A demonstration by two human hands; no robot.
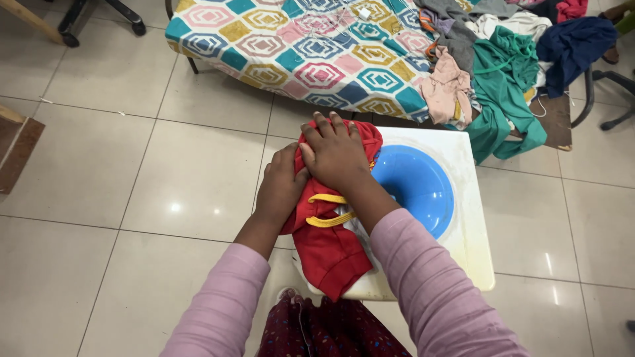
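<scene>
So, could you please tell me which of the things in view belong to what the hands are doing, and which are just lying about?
In hand:
- red garment with yellow trim, pressed under the left hand and right hand
- white stool it lies on, with a blue round seat

Lying about:
- patterned bed cover
- heap of clothes on the bed
- office chair base

No packages, signs or screens show; a small white tag lies on the red garment.
</scene>
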